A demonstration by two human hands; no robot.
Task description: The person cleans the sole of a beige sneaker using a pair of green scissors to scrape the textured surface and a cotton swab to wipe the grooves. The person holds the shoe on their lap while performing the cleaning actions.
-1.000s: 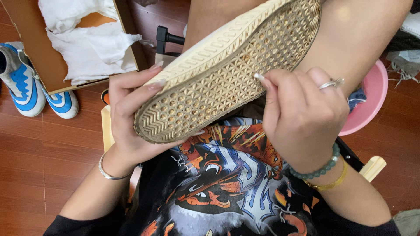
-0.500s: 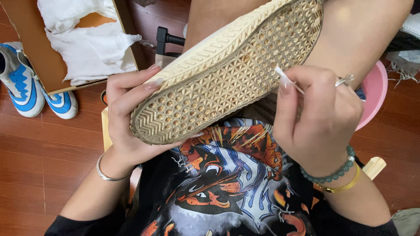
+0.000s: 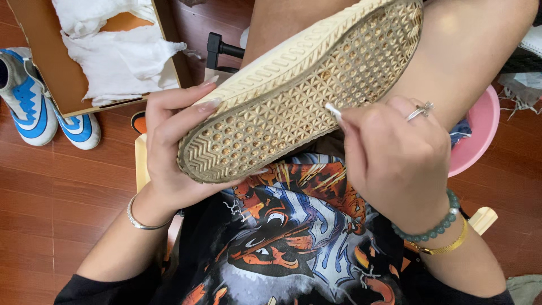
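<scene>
Shoe (image 3: 299, 96) sole-up over lap. Left hand (image 3: 175, 141) clamped around toe end, fingers over rim. Right hand (image 3: 395, 158) pinched shut on thin white pick (image 3: 333, 110), tip touching mid-sole tread. Blue-white sneakers (image 3: 34, 107) on wood floor (image 3: 51, 203), beside open shoebox (image 3: 62, 79).

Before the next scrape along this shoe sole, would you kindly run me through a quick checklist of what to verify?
1. Left hand grips the shoe at its toe end: ok.
2. Sole faces up, tread in view: ok.
3. Thin white tool tip touches the tread: ok.
4. Right hand pinches the tool: ok.
5. Tread free of grit: not ok, brownish bits sit in the cells.
6. Shoe's heel end supported: cannot tell.
</scene>
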